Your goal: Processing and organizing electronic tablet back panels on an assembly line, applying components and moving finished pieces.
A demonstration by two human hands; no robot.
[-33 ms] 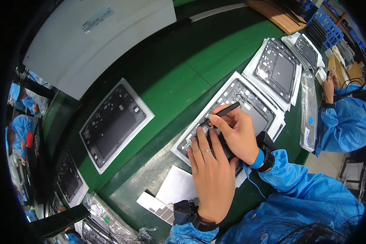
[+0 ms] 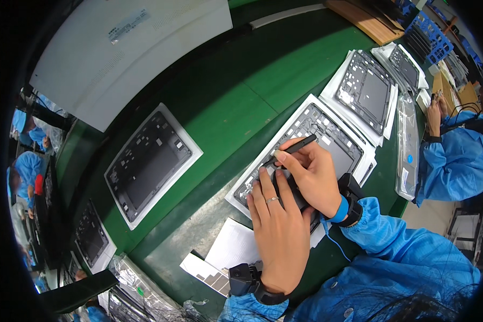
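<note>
My left hand (image 2: 279, 231) lies flat with fingers extended over the lower part of a dark device housing (image 2: 338, 155), its fingertips touching the surface. A slim black pen-shaped tool (image 2: 305, 143) is pinched between the thumb and fingers of my right hand (image 2: 314, 174). Its tip points down and left at the housing's frame, just beyond my left fingertips. Small white pieces and cut-outs dot that frame. The housing rests on white sheets. Both hands hide its near part, and whether the tool has one tip or two is too small to tell.
Another housing (image 2: 153, 155) lies on a white sheet to the left. More housings (image 2: 366, 91) on stacked white sheets stand at the far right, near a plastic-wrapped long package (image 2: 408, 150). White paper (image 2: 233, 244) lies beside my left wrist. A large pale panel (image 2: 129, 53) overhangs the green table. A co-worker sits at right.
</note>
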